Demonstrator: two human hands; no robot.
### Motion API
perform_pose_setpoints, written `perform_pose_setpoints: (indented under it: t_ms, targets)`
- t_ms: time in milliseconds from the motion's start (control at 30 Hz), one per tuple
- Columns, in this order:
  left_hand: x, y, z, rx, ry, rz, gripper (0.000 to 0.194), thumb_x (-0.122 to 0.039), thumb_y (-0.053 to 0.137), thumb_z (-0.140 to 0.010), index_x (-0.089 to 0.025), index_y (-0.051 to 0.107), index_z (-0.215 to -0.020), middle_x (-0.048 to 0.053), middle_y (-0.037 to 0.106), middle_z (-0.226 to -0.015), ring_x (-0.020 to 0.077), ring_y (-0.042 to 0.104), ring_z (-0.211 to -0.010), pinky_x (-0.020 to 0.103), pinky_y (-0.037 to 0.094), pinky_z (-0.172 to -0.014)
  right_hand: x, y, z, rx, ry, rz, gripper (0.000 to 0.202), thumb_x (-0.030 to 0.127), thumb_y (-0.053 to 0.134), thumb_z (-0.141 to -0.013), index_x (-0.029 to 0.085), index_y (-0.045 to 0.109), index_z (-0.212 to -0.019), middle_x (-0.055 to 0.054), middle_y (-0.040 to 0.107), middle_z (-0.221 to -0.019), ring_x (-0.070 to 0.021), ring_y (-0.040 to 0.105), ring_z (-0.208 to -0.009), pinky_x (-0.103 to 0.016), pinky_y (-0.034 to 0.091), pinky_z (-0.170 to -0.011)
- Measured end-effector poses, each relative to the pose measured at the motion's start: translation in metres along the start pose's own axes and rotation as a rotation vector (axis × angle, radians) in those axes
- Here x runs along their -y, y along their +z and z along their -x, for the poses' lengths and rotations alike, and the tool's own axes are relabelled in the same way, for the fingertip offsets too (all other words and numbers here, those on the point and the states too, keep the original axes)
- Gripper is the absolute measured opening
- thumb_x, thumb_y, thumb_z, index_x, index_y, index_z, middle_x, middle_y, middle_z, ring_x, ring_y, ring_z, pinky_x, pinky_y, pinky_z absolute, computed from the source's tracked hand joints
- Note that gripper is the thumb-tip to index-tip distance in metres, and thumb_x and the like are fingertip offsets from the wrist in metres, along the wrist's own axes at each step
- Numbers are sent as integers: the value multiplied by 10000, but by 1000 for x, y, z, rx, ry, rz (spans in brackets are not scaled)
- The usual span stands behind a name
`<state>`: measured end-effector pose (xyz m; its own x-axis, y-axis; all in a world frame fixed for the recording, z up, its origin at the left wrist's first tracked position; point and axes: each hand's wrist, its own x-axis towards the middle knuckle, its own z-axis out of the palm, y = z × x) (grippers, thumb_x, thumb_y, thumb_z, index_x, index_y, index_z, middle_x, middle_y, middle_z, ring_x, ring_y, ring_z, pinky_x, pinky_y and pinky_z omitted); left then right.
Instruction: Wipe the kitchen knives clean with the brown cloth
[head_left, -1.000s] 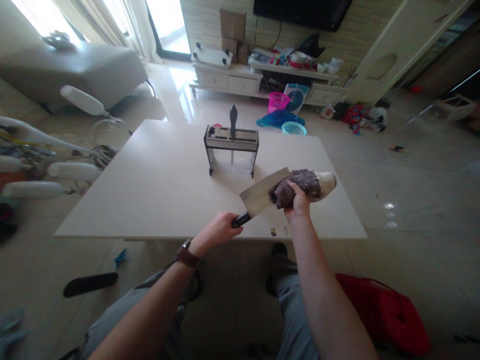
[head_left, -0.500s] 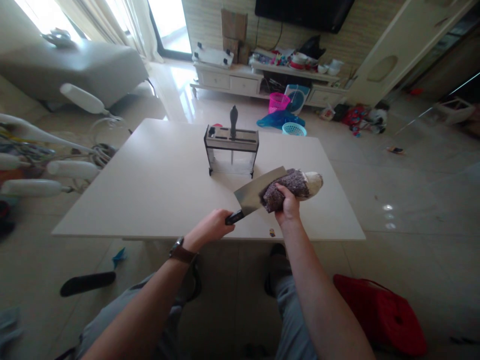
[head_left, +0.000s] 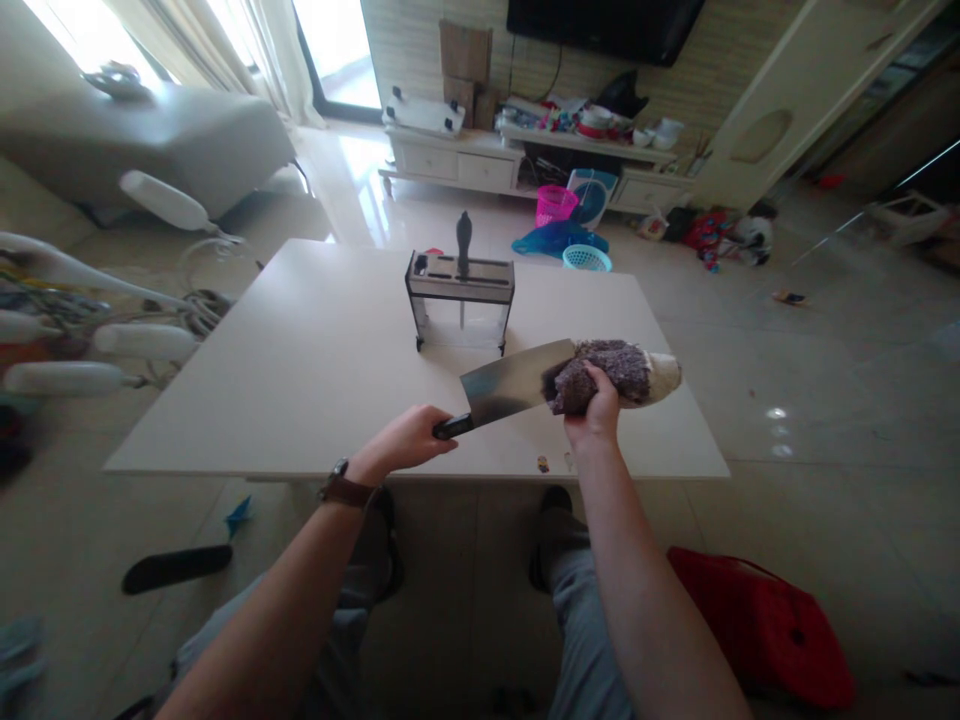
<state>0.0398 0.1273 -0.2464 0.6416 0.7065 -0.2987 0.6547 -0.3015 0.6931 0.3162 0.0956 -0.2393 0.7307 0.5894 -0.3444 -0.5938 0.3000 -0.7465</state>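
Note:
My left hand (head_left: 411,438) is closed round the black handle of a broad cleaver (head_left: 514,383), above the front half of the white table. The blade points right, and its far end touches or overlaps the left end of a brown, rough-skinned taro (head_left: 630,372). That root has a pale right end. My right hand (head_left: 598,408) grips it from below, thumb over its skin, and holds it over the table's right side. Behind the blade stands a metal frame device (head_left: 461,285) with an upright black handle.
The white table (head_left: 315,350) has small stickers near its front edge. Beyond it on the floor are a pink basket (head_left: 556,205) and a light blue basket (head_left: 587,259). A red bag (head_left: 757,630) lies at the lower right, and a balance board-like black object (head_left: 176,569) at the lower left.
Both hands have moved apart: my right hand with the taro went right, my left hand with the cleaver slightly left. The blade now lies at a flatter angle.

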Motion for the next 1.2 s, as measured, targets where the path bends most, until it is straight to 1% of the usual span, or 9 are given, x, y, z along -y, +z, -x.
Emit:
perform_pose_setpoints:
  t_ms: [100,233,367,533,667,767,900,1033,1200]
  targets:
    - [-1,2,0,-43,-5,23,293,-411,650,-777,-196,512,-635,-24,482,-594,143,427,-593,292,273,-574,1,-1,-2,87,73,-16,230,210,801,-690,187,712,-902,19,788,-816,-131,732,-661,-230,630,-588]
    - [-3,5,1,-85,-7,97,346,-442,662,-767,-198,473,-611,-36,420,-586,130,384,-591,289,259,-572,-3,1,1,143,34,-16,343,219,860,-655,191,713,-963,12,800,-895,-136,744,-753,-237,644,-662]
    - [-10,11,-2,-145,7,236,374,-460,665,-768,-204,437,-619,-46,401,-597,119,360,-592,280,270,-578,-10,6,11,225,28,12,373,229,889,-638,190,718,-967,0,797,-955,-150,744,-839,-261,645,-751]
    - [-20,30,-10,-200,6,330,373,-452,658,-790,-202,433,-630,-51,386,-595,114,349,-593,276,255,-573,-23,12,35,391,118,123,336,220,905,-616,182,733,-902,1,783,-895,-172,735,-841,-301,635,-804]
    - [-24,46,-15,-218,68,332,294,-391,637,-798,-175,509,-646,-43,408,-619,115,358,-627,270,274,-591,-35,15,52,447,223,161,322,209,901,-576,158,757,-860,-15,787,-858,-183,730,-803,-312,642,-771]
    - [-25,52,-15,-225,82,310,254,-361,616,-811,-158,555,-672,-37,445,-626,116,380,-635,268,282,-595,-41,15,56,426,202,164,329,177,895,-558,162,753,-855,-9,791,-847,-191,734,-786,-335,651,-760]
    - [-27,52,-13,-197,90,233,229,-340,617,-816,-157,561,-691,-34,477,-628,115,395,-630,271,284,-596,-44,12,53,350,189,143,347,148,886,-549,162,736,-861,-12,795,-844,-199,743,-762,-355,660,-743]
    - [-29,45,-11,-166,71,180,243,-343,624,-811,-169,528,-671,-39,451,-611,113,378,-615,275,274,-587,-44,12,49,280,160,105,384,124,887,-526,162,731,-874,-3,793,-833,-188,742,-738,-327,662,-703]
    - [-25,29,-7,-159,46,95,261,-354,638,-796,-183,507,-648,-42,433,-590,115,371,-596,281,274,-582,-38,12,34,209,112,66,381,148,874,-566,176,712,-911,9,795,-855,-161,748,-759,-277,657,-710]
